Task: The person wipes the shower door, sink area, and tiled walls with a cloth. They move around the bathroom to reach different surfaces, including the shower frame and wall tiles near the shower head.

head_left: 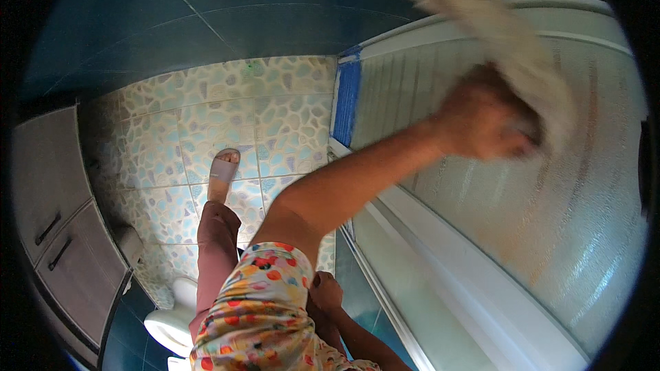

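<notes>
My left arm, in a short flower-print sleeve (258,295), reaches across to the upper right. In its fist, my left hand (491,120) grips a pale, off-white cloth (505,34), and both are smeared by motion. They are in front of a textured, translucent shower panel (509,213) with water streaks, inside a white frame (447,254). Whether the cloth touches the panel cannot be made out. Low down beside the sleeve is my right hand (326,292), partly covered, with its fingers mostly hidden.
My sandalled foot (223,165) stands on pebble-patterned floor tiles (289,124). A white toilet (168,326) and a grey cabinet (51,165) with dark handles are on the left. Dark teal wall tiles (275,27) run along the back. Blue tape-like strips (346,99) cover the panel's far corner.
</notes>
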{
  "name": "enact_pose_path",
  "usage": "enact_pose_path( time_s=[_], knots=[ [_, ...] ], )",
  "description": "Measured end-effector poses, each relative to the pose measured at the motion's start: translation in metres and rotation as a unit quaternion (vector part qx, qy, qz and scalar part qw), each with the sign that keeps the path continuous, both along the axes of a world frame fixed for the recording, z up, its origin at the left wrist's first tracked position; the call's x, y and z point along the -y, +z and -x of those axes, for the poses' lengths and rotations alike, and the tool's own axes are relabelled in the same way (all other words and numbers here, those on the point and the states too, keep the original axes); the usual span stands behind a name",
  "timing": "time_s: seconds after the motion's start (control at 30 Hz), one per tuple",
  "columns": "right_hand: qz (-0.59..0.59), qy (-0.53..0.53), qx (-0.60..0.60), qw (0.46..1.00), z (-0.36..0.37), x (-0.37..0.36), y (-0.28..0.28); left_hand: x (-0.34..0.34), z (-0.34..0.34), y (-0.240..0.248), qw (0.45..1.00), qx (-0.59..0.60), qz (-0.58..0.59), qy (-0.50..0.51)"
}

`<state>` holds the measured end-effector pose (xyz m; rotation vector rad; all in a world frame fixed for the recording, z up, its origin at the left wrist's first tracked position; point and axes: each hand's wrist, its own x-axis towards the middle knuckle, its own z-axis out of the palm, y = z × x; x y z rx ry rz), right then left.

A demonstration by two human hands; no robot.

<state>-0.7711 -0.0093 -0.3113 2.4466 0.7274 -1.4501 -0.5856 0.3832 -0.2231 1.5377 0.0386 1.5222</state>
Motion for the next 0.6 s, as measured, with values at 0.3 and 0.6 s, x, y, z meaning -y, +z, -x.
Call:
enact_pose_path(
  time_s=[0.3, 0.6],
  knots=[
    [-0.027, 0.047, 0.036, 0.998, -0.017, -0.001, -0.009, 0.012, 0.01, -0.287, 0.735, -0.27, 0.622, 0.015],
    [-0.014, 0.027, -0.008, 1.0, -0.018, -0.013, 0.001, 0.035, -0.002, 0.001, 0.975, -0.094, 0.2, -0.034]
  ],
)
